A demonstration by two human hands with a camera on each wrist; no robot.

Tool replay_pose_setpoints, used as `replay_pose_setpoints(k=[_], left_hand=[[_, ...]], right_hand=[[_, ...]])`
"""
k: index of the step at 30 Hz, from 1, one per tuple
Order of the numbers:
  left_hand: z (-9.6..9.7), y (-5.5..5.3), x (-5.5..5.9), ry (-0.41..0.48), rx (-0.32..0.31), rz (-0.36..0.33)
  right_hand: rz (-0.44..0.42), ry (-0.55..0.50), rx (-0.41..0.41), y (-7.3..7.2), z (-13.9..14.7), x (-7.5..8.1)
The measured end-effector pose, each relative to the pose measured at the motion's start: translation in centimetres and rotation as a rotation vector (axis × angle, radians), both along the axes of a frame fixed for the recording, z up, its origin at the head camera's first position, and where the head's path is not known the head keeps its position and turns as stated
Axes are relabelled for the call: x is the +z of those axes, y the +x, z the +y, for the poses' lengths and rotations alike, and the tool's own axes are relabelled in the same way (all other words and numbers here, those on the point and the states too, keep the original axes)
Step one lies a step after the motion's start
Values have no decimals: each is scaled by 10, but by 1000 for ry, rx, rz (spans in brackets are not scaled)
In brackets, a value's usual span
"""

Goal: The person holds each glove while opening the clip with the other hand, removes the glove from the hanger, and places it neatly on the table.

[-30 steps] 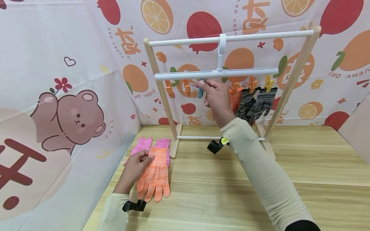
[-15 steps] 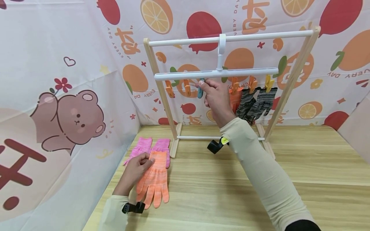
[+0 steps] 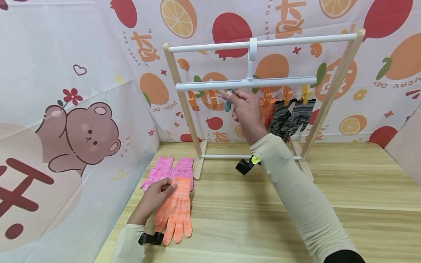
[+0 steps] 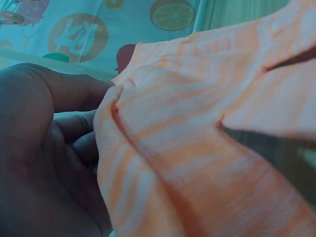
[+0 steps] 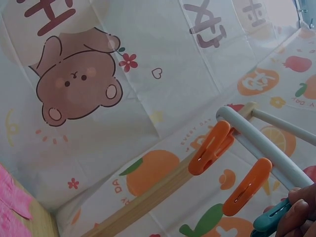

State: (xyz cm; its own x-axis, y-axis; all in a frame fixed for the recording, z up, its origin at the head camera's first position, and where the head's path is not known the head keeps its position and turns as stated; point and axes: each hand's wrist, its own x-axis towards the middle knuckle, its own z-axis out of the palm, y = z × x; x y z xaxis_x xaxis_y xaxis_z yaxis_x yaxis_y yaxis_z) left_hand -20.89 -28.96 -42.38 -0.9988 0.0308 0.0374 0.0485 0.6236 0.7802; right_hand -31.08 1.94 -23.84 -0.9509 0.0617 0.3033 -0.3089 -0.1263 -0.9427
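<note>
My left hand [image 3: 154, 199] pinches the cuff edge of an orange striped knit glove [image 3: 178, 208], whose fingers hang toward the table's front. In the left wrist view, thumb and fingertips grip the glove's [image 4: 173, 113] folded edge. Up at the hanger, my right hand [image 3: 246, 111] pinches a teal clothespin [image 3: 228, 101] under the white hanger bar [image 3: 210, 86]. The same teal clothespin [image 5: 270, 219] shows at the lower right of the right wrist view, between thumb and finger. Behind the left hand lies a pair of pink gloves [image 3: 182, 168].
A wooden rack [image 3: 335, 87] with a white top rod [image 3: 306, 41] carries the hanger. Two orange clothespins [image 3: 213, 100] hang left of the right hand. To its right, clothespins hold an orange glove [image 3: 268, 113] and dark striped gloves [image 3: 300, 113]. Patterned cloth [image 3: 355, 91] stands behind.
The left hand has drawn the orange glove slightly toward the table's front, uncovering more of the pink gloves. My right hand stays on the teal clothespin.
</note>
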Motion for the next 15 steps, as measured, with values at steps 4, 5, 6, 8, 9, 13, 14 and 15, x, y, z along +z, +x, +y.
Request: replay_pose_setpoints(k=[4,5,6,8,9,13,14,15], left_hand=[[-2,1,-4,-38,-8,-12],[-3,2,-5,-46,-8,-19],[-3,3,-6,-51,-6,-27],[-3,4,-7,-57,-5,-39],[-3,5,-7,-61,-3,-40],[-3,6,-8,-83,3,-27],[-3,6,-9,-88,3,-28],[-3,6,-9,-94,3,-33]], right_hand=[[-8,-5,0,0,1,1],[-11,-4,0,0,1,1],[-14,-1,0,0,1,1],[-22,-3,1,0,1,1],[-24,-1,0,0,1,1],[-24,-3,-1,0,0,1],[-21,-2,-2,0,0,2],[-20,1,-4,0,0,2]])
